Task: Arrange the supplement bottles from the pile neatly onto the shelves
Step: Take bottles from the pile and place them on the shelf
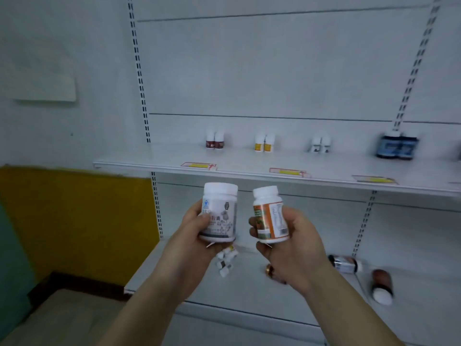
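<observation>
The left grip (197,233) is wrapped tight round a white bottle (222,208). The right grip (294,245) holds an orange bottle (268,213) at its 3 o'clock. Both stand upright above the low shelf (249,293).

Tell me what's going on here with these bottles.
A person is stocking shelves. The left hand holds a white bottle with a pale label, and the right hand holds a bottle with an orange label, both upright in front of the upper shelf. Four pairs of bottles stand at the back of that shelf. On the lower shelf, several bottles lie on their sides, not yet arranged.
</observation>
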Available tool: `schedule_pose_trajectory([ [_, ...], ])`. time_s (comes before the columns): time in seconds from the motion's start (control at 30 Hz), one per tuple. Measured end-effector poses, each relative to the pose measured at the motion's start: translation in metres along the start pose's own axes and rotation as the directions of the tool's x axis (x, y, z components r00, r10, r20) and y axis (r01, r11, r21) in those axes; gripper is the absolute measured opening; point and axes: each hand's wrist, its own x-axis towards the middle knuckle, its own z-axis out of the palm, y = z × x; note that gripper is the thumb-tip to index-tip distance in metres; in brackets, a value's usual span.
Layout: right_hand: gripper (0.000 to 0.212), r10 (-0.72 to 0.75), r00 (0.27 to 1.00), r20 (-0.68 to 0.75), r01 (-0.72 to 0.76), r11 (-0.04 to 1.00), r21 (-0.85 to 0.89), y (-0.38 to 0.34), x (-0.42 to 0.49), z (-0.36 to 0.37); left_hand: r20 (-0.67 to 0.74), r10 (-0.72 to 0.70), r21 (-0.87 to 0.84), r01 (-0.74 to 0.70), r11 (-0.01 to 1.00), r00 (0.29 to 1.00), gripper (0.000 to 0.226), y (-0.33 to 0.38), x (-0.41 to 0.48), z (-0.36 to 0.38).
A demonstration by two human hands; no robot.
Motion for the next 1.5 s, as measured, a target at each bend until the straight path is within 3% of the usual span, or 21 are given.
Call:
schedule_pose_trajectory([
  [0.13,0.033,-0.037,0.997,-0.062,0.037,0.999,0.001,-0.064,-0.047,-0.036,0.098,-0.008,-0.023,0.010,1.000,0.995,0.046,-0.032,-0.009,0.082],
  [0.3,0.047,-0.203,0.974,-0.106,0.192,0.976,-0.099,-0.120,-0.094,-0.080,0.169,0.007,0.012,-0.009,1.000,0.986,0.048,-0.072,-0.018,0.160],
  [0.43,0.032,-0.273,0.954,-0.122,0.248,0.951,-0.185,-0.149,-0.115,-0.105,0.222,0.026,0.020,-0.031,0.999,0.975,0.052,-0.083,-0.025,0.197],
  [0.73,0.037,-0.389,0.917,-0.087,0.363,0.906,-0.218,-0.167,-0.123,-0.091,0.316,0.029,0.036,-0.042,0.998,0.948,0.059,-0.066,-0.022,0.215],
  [1.03,0.016,-0.486,0.870,-0.083,0.430,0.829,-0.358,-0.163,-0.113,-0.074,0.454,0.088,0.060,-0.129,0.990,0.887,0.072,-0.051,-0.007,0.204],
  [1.23,0.022,-0.548,0.812,-0.202,0.428,0.794,-0.432,-0.174,-0.119,-0.087,0.496,0.015,0.092,-0.070,0.993,0.868,0.075,-0.071,0.011,0.216],
  [1.5,0.019,-0.651,0.671,-0.356,0.420,0.729,-0.541,-0.217,-0.175,-0.145,0.602,-0.084,0.119,0.015,0.993,0.794,0.072,-0.120,-0.005,0.295],
])
